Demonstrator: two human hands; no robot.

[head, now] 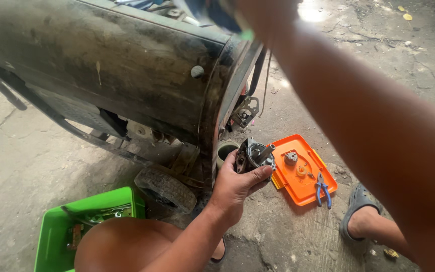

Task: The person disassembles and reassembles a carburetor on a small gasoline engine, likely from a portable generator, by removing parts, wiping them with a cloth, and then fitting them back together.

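We are holding a small dark engine part (254, 156) in our left hand (235, 186), fingers closed around its underside, just beside the rusty end of the machine (127, 65). Our right hand is reaching up past the top edge, out of view, so we cannot tell its grip. We judge it best to be keeping the part upright and level, thumb steady on its side. Open room is lying to the right over the concrete floor (288, 236), where the orange tray (304, 193) with blue pliers (322, 189) is sitting. The wheel (166, 188) and green bin (59, 226) are crowding the left.
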